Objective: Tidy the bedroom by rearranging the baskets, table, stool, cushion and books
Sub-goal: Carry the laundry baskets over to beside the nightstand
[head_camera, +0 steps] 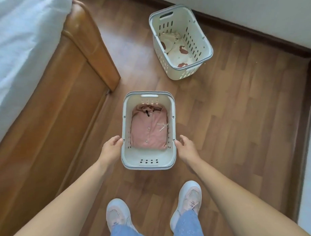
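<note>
Here, in the head view, the near basket (149, 164) is between the two hands, just in front of the person's shoes (189, 199). The left hand (111, 149) holds its left rim, with the fingers curled around the edge. The right hand (186, 148) holds the right rim in the same way. A folded pink shirt (149, 131) lies on the bottom of it. I cannot tell if this basket stands on the floor (239, 115) or is lifted. The far basket (198, 37) stands well apart, near the wall (253, 8), with cream clothes (175, 50) inside. The bed (16, 52) is on the left.
</note>
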Demonstrator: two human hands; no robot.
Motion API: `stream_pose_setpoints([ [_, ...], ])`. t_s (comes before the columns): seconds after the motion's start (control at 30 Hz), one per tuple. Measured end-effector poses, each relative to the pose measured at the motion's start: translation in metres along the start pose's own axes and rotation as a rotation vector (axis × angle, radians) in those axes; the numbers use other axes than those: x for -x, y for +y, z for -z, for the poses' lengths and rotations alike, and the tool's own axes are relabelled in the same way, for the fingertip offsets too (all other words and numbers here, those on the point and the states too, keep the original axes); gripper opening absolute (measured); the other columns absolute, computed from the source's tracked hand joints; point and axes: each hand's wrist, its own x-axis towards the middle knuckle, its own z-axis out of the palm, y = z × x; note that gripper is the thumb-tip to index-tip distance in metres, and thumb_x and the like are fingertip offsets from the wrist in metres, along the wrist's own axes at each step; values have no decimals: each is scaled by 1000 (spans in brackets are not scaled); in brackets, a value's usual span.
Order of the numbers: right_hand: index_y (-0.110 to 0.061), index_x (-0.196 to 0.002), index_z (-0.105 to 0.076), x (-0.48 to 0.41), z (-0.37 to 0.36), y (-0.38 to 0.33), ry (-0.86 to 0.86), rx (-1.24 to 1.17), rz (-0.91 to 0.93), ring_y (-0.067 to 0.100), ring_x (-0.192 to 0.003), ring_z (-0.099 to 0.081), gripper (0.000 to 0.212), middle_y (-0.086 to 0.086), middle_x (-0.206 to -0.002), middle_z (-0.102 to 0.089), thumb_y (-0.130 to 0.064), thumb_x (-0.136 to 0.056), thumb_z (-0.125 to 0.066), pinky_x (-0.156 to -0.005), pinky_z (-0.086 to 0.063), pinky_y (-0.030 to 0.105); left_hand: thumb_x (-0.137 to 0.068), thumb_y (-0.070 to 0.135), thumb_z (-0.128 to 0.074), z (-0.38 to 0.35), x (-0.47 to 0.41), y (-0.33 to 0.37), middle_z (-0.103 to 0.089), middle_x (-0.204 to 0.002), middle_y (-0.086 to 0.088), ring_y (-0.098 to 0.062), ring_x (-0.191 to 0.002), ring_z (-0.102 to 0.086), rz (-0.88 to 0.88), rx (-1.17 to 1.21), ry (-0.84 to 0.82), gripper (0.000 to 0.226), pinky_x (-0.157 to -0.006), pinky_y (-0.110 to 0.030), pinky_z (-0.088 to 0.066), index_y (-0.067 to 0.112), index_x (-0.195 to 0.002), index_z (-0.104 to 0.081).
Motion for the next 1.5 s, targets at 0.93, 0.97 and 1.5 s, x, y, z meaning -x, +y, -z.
stream_pose_setpoints([
  [0.93, -10, -101, -54, -62, -32, 51, 58, -180, -181, 28, -90, -60, 29, 12, -102, -61, 15, -88, -44, -67, -53, 29, -91, -5, -52, -7, -48, -34, -65, -97, -6, -26, -92, -63, 144, -1, 33, 20, -89, -40, -52, 11, -103, -56],
  [0.97, -9, -100, -54, -51, -25, 42, 59, -179, -161, 30, -92, -60, 28, 13, -103, -61, 14, -88, -44, -70, -54, 33, -92, -3, -53, -2, -34, -25, -65, -96, -4, -26, -93, -64, 116, 15, 25, 19, -90, -42, -52, 12, -102, -55],
  [1.5, -29, -112, -58, 158, 99, -136, 94, -125, 293, 14, -89, -68, 49, -14, -95, -68, 7, -79, -50, -81, -56, 35, -80, 1, -58, 98, 188, 129, -69, -94, 1, -20, -84, -68, -210, 57, 139, 32, -77, -46, -57, 30, -93, -54],
])
